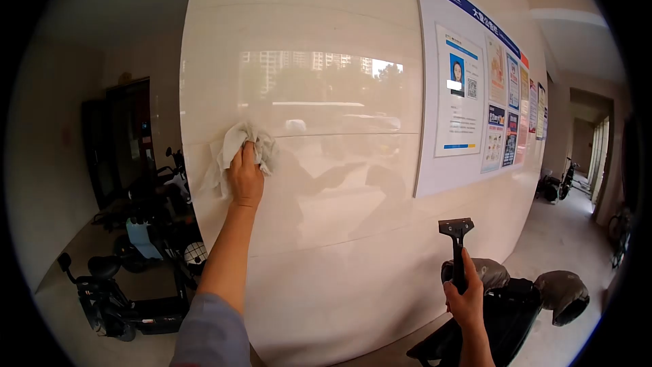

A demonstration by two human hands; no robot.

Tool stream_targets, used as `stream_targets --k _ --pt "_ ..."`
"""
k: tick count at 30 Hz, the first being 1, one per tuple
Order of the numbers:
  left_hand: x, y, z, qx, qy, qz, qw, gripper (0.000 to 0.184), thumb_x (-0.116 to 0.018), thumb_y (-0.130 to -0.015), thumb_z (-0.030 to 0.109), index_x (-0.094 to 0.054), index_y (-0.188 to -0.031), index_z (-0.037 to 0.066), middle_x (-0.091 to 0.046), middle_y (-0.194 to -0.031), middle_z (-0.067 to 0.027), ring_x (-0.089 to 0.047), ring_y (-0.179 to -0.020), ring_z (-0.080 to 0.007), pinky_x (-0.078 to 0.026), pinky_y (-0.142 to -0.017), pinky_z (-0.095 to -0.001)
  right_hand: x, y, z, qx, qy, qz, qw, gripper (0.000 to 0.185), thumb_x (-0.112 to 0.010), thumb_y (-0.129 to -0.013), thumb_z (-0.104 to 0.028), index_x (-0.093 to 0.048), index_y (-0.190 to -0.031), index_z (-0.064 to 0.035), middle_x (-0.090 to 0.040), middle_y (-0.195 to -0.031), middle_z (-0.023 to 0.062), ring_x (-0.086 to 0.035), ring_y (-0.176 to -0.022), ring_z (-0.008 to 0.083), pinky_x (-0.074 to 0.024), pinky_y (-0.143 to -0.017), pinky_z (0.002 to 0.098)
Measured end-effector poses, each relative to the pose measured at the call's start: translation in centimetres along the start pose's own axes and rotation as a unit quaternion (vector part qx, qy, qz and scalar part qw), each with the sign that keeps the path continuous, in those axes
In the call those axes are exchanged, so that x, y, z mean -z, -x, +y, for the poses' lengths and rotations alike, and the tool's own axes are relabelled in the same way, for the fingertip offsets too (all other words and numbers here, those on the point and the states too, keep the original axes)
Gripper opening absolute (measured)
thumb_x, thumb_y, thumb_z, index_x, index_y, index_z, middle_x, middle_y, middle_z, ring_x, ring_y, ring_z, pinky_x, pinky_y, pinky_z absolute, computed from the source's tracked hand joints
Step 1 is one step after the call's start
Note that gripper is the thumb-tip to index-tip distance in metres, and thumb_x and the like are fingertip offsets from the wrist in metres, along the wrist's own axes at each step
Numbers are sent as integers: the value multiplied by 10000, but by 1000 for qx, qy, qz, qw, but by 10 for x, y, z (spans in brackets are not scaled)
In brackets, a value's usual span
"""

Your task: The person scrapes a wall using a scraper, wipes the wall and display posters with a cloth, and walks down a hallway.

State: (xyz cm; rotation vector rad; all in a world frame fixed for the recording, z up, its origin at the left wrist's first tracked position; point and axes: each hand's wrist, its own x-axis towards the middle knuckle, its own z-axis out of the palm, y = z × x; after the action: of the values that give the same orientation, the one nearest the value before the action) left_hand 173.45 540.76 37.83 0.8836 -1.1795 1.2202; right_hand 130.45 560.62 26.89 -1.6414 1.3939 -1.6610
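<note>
My left hand (246, 178) presses a pale grey cloth (234, 146) against the glossy cream tiled wall (339, 190), near the wall's left edge. The fingers are bunched on the cloth, and its loose folds spread out on both sides of them. Lower right, my right hand (466, 297) is wrapped round the black handle of a scraper (457, 238). The scraper stands upright with its wide head at the top, and appears apart from the wall. Part of the handle is hidden by the fingers.
A notice board (429, 143) with several posters hangs on the wall at the right. Parked scooters (132, 306) stand at the lower left. Another scooter (506, 312) with padded handlebar covers is behind my right hand. A corridor (577, 211) runs back at the far right.
</note>
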Motion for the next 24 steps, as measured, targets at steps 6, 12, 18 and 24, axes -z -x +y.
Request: stream_targets --k 6,12,18,24 --pt "20 -27 -24 37 -58 27 997 443 -566 -668 -106 -522 -1093 13 -516 -1112 -143 -480 -1010 -336 -411 -862 -399 -23 -67 -17 129 27 -121 984 674 -537 -759 46 -295 -1376 -79 -557 -712 42 -526 -540 91 -434 -432 220" --pt "11 -3 -22 -9 -52 -48 997 415 -576 -660 -99 -536 -1052 34 -557 -1083 -134 -535 -963 -306 -424 -817 -397 -105 -204 -140 356 113 -24 927 511 -558 -744 -56 -461 -1245 -21 -606 -790 241 -592 -746 396 -461 -691 413" --pt "13 -4 -20 -31 -79 -19 996 408 -580 -668 -73 -542 -1048 74 -593 -1053 -110 -582 -887 -287 -478 -734 -366 -137 -262 -247 255 66 -66 962 544 -512 -761 -34 -441 -1300 -53 -485 -630 51 -443 -484 121 -359 -380 274" --pt "13 -2 -21 -29 -64 -23 997 371 -551 -695 -49 -543 -1044 75 -613 -1006 -107 -616 -731 -292 -497 -608 -394 -128 -255 -272 274 153 -114 943 546 -513 -749 0 -450 -1289 -38 -495 -616 49 -447 -479 112 -347 -374 268"
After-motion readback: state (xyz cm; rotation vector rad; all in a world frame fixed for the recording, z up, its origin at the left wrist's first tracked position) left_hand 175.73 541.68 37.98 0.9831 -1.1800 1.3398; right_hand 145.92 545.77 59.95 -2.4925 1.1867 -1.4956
